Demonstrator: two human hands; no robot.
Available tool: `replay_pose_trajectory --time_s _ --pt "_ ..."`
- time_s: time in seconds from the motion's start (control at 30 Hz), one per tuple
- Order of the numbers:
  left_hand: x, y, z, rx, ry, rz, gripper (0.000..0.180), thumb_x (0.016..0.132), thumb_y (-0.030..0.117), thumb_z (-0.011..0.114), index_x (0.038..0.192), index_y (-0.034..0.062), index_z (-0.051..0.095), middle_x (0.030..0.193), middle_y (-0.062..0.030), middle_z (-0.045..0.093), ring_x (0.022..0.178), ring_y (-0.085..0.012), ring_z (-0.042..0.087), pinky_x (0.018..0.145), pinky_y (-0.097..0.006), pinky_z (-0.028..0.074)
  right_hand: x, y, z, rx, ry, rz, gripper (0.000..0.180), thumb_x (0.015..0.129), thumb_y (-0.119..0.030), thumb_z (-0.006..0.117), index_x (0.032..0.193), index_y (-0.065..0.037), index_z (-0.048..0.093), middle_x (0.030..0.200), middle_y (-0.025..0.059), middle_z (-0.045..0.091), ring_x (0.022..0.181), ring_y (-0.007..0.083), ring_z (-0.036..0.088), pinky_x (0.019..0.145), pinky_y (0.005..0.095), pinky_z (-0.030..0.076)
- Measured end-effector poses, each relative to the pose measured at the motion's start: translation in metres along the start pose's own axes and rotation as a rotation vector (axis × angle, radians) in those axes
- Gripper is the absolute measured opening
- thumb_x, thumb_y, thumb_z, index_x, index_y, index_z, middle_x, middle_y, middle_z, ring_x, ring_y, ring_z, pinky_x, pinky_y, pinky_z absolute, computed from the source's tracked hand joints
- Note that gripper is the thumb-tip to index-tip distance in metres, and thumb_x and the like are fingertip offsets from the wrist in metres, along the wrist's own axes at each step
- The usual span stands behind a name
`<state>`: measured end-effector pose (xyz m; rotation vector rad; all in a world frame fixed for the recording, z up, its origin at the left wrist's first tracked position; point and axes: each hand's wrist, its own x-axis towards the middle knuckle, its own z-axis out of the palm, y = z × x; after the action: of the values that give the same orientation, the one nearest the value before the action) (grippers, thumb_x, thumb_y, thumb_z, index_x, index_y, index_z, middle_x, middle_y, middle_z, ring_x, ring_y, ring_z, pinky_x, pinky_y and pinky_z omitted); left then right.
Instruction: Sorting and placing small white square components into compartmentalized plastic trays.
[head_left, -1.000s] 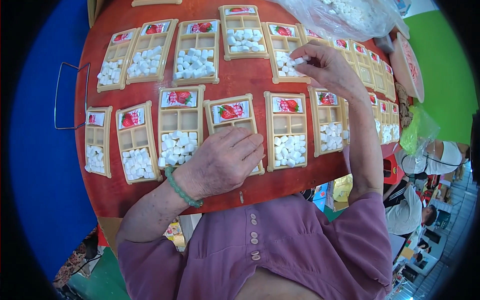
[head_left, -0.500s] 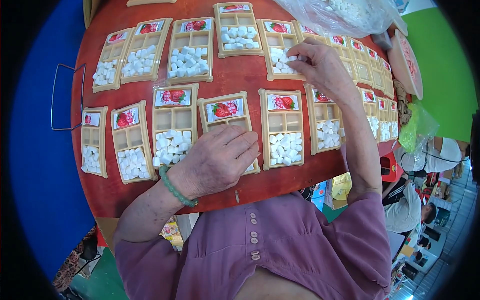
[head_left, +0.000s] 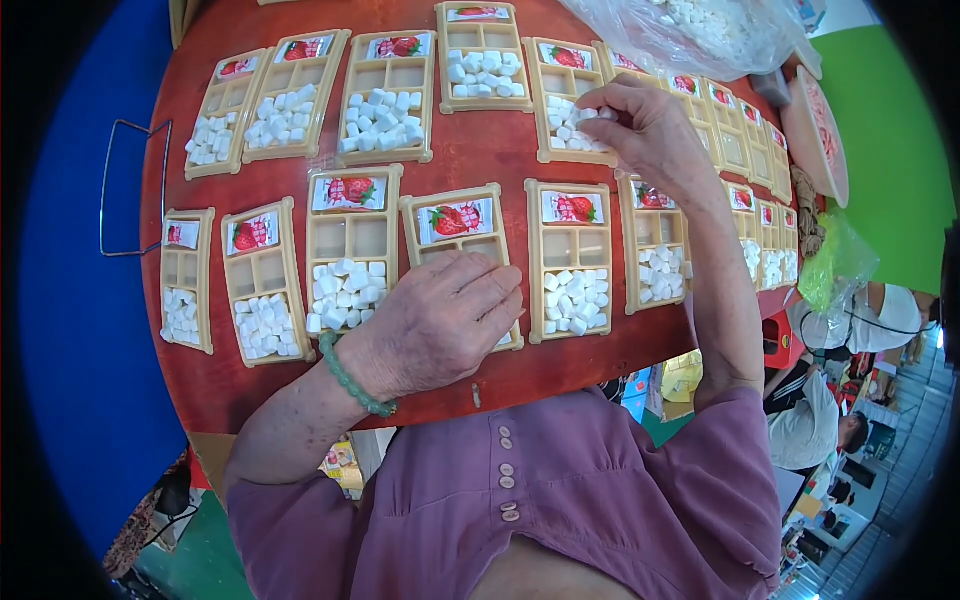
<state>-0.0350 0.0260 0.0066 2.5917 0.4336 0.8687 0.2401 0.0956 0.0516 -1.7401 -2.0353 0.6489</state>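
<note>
With my right hand I pinched a white cube between thumb and fingers, over the near compartment of a far-row tray. My left hand curled over a near-row tray leftward; I couldn't tell whether it grasped anything.

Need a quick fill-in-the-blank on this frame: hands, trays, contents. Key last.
The right hand is at a far-row tray; the left hand covers part of a ____-row tray.
The small pieces are coloured ____.
The beaded bracelet is on the ____ wrist.
The wrapped packet pictures a red fruit, the ____.

near; white; left; strawberry
</note>
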Motion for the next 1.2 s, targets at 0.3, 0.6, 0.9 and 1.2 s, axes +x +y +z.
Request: replay_pose_trajectory --time_s 0.3,0.6,0.9,1.2 --pt "0.000 -0.001 0.000 -0.006 -0.008 -0.002 0.028 0.069 0.004 0.067 0.096 -0.0011 0.068 0.104 -0.0137 0.067 0.092 -0.0287 0.066 0.080 -0.040 0.056 0.001 0.002 0.003 0.034 -0.034 -0.131 0.014 0.094 -0.007 0.065 0.104 0.001 0.069 0.089 0.0023 0.060 0.078 0.0102 0.057 0.070 0.0270 0.047" --pt "0.001 -0.001 0.001 -0.017 0.002 -0.008 0.028 0.068 0.005 0.068 0.095 -0.0015 0.068 0.104 -0.0136 0.066 0.091 -0.0285 0.066 0.080 -0.040 0.056 0.003 0.001 0.009 0.146 -0.055 -0.138 0.010 0.096 -0.005 0.062 0.102 0.001 0.067 0.090 0.0009 0.060 0.080 0.0080 0.054 0.072 0.0249 0.045" --pt "0.001 0.000 0.001 -0.016 0.005 -0.016 0.028 0.068 0.004 0.068 0.095 -0.0013 0.067 0.104 -0.0134 0.066 0.092 -0.0286 0.066 0.081 -0.040 0.056 0.002 0.002 0.016 0.002 0.009 -0.237 0.010 0.093 -0.003 0.064 0.101 0.002 0.067 0.091 0.0050 0.062 0.080 0.0140 0.059 0.073 0.0269 0.046" --pt "0.001 0.000 -0.001 -0.004 -0.013 -0.012 0.027 0.068 0.003 0.068 0.095 -0.0016 0.067 0.104 -0.0134 0.067 0.093 -0.0287 0.066 0.081 -0.040 0.056 -0.004 -0.005 0.023 -0.019 0.043 -0.283 0.007 0.091 -0.001 0.065 0.097 0.001 0.068 0.090 0.0061 0.061 0.079 0.0169 0.061 0.070 0.0290 0.047"
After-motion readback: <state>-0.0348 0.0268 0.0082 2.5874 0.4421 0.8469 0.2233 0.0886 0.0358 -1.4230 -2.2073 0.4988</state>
